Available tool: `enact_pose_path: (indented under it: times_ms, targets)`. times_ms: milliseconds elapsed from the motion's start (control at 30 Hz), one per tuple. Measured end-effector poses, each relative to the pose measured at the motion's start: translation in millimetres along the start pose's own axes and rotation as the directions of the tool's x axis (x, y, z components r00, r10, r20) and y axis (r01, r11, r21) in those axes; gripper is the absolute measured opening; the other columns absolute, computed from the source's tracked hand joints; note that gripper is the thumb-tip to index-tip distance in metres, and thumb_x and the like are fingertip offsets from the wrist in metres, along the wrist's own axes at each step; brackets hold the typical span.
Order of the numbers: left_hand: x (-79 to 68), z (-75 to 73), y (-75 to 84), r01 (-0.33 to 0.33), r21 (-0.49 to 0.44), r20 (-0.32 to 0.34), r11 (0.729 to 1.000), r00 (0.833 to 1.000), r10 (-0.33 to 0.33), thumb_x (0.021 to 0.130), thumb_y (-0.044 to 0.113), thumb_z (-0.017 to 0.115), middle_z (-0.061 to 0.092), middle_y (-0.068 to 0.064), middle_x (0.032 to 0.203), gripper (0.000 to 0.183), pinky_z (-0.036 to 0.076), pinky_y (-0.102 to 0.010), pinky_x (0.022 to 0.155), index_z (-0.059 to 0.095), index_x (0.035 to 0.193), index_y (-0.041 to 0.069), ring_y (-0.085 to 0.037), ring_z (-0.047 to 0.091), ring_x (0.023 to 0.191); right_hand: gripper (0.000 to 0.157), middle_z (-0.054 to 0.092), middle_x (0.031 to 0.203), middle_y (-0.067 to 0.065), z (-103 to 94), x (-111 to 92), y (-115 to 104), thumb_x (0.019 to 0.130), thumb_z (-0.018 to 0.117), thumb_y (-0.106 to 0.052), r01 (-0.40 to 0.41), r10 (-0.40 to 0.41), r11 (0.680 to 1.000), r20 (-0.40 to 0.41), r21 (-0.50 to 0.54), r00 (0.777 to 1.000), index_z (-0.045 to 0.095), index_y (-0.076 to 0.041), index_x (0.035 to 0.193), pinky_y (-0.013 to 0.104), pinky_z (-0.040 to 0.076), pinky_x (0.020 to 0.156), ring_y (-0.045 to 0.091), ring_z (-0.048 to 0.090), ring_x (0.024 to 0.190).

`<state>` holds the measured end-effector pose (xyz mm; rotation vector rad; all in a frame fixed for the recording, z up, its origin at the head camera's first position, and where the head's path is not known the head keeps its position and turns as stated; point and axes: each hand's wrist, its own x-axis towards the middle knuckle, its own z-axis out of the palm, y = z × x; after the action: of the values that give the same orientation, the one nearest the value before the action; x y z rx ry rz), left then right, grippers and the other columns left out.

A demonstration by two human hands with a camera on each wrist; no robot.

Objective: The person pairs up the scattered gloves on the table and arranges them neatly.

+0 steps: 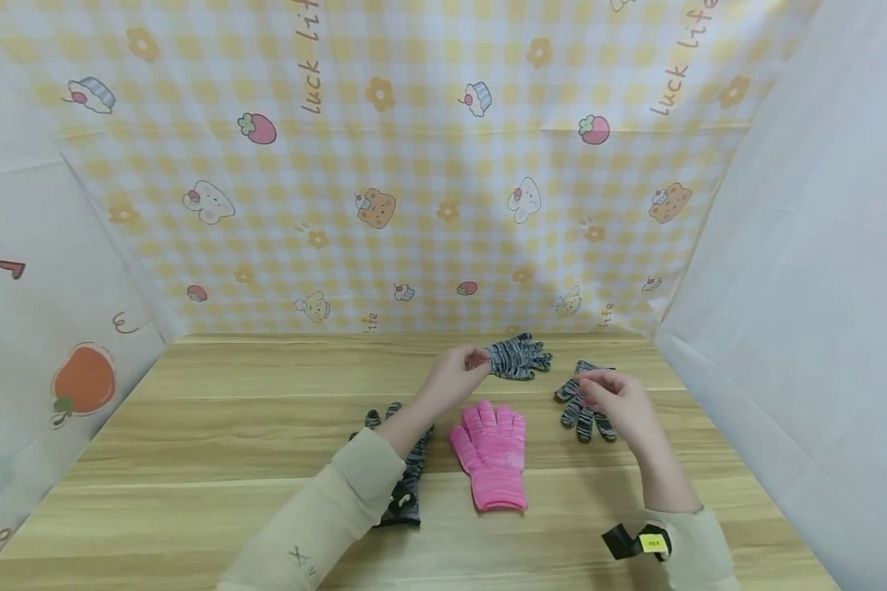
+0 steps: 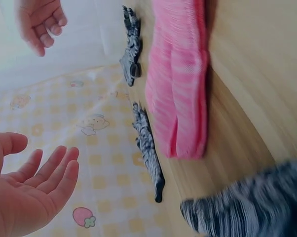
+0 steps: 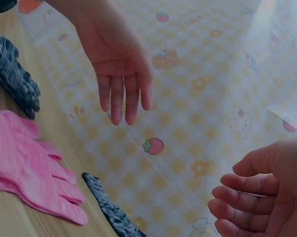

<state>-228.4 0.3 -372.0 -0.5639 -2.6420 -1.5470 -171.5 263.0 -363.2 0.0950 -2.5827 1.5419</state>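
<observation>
My left hand [image 1: 458, 373] hovers over the table, fingers relaxed and holding nothing. In the head view its fingertips overlap the cuff end of a black-and-grey knit glove [image 1: 520, 358] at the back, but the left wrist view shows that hand [image 2: 32, 190] apart from it. My right hand [image 1: 621, 398] hangs loosely curled and empty above a second black-and-grey glove [image 1: 585, 417]. Between and in front of the hands, a pink knit glove [image 1: 498, 460] lies flat, fingers pointing away. A third black-and-grey glove [image 1: 414, 476] lies left of it, partly hidden by my left forearm.
The gloves lie on a wood-grain table [image 1: 229, 427]. A yellow checked cloth [image 1: 429, 164] hangs behind its back edge, with white sheets [image 1: 806, 287] at both sides. A black strap with a yellow label [image 1: 652, 542] is on my right sleeve.
</observation>
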Motion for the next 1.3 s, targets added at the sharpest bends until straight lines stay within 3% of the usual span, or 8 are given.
enact_pose_path:
  times_ms: [133,367,500,733,900,1067,1200,1300]
  targets:
    - [5.9,8.2,2.9,0.030,-0.092,0.017,0.995,0.999,-0.028,0.094,0.015,0.059,0.066,-0.008,0.103,0.022,0.051,-0.034,0.084,0.064,0.111,0.002,-0.022,0.063,0.093,0.037,0.067,0.104,0.014,-11.0,2,6,0.099,0.053,-0.021,-0.052,0.052,0.999,-0.021,0.002,0.998,0.060,0.009,0.118,0.023,0.053,0.072,0.014,0.065,0.082]
    - [12.9,23.4,7.9,0.199,-0.220,0.090,0.955,0.979,-0.183,0.095,0.022,0.058,0.065,-0.003,0.104,0.023,0.050,-0.036,0.083,0.064,0.113,0.008,-0.024,0.062,0.097,0.046,0.062,0.118,0.022,-27.7,6,19,0.101,0.049,-0.027,-0.112,0.112,0.994,-0.030,0.008,0.993,0.053,0.010,0.127,0.021,0.052,0.076,0.000,0.062,0.081]
    - [18.0,32.8,6.9,0.201,-0.226,0.109,0.953,0.978,-0.180,0.095,0.022,0.058,0.065,-0.004,0.104,0.026,0.051,-0.035,0.084,0.063,0.115,0.005,-0.024,0.063,0.097,0.048,0.062,0.118,0.018,-35.5,8,27,0.102,0.046,-0.028,-0.138,0.139,0.990,-0.036,0.026,0.990,0.050,0.010,0.131,0.020,0.052,0.077,-0.003,0.061,0.082]
    - [26.7,50.1,8.5,0.217,-0.286,0.130,0.933,0.974,-0.187,0.095,0.018,0.058,0.067,-0.007,0.102,0.029,0.053,-0.032,0.082,0.062,0.118,0.000,-0.031,0.063,0.100,0.049,0.056,0.125,0.026,-43.3,10,43,0.102,0.045,-0.026,-0.141,0.144,0.988,-0.046,0.067,0.988,0.047,0.013,0.132,0.027,0.052,0.085,0.000,0.062,0.088]
    - [29.8,61.7,11.8,0.266,-0.340,0.143,0.902,0.963,-0.230,0.096,0.017,0.057,0.066,-0.009,0.104,0.028,0.052,-0.039,0.086,0.062,0.117,0.000,-0.032,0.062,0.102,0.052,0.054,0.127,0.028,-49.1,12,58,0.102,0.045,-0.026,-0.163,0.169,0.979,-0.037,0.120,0.985,0.042,0.016,0.133,0.028,0.052,0.086,0.001,0.062,0.090]
    - [34.0,72.9,12.6,0.277,-0.341,0.144,0.898,0.960,-0.241,0.097,0.020,0.056,0.066,-0.013,0.109,0.028,0.051,-0.042,0.089,0.062,0.117,0.001,-0.031,0.063,0.102,0.055,0.055,0.127,0.023,-54.5,13,70,0.102,0.045,-0.027,-0.194,0.201,0.969,-0.028,0.152,0.979,0.038,0.015,0.137,0.026,0.051,0.086,0.000,0.061,0.092]
    - [37.1,82.4,9.4,0.281,-0.327,0.115,0.902,0.960,-0.257,0.097,0.020,0.056,0.066,-0.012,0.108,0.027,0.052,-0.039,0.086,0.063,0.115,0.002,-0.024,0.064,0.095,0.055,0.045,0.136,0.028,-55.6,14,78,0.103,0.042,-0.027,-0.226,0.230,0.959,0.001,0.168,0.973,0.034,0.014,0.139,0.025,0.049,0.090,0.003,0.060,0.099]
    - [38.1,88.4,7.9,0.286,-0.325,0.101,0.901,0.958,-0.268,0.097,0.022,0.057,0.066,-0.008,0.103,0.026,0.052,-0.037,0.085,0.064,0.113,0.004,-0.019,0.063,0.092,0.056,0.034,0.143,0.031,-55.2,14,82,0.104,0.040,-0.027,-0.251,0.253,0.950,0.016,0.186,0.967,0.030,0.013,0.141,0.030,0.045,0.097,0.016,0.057,0.113]
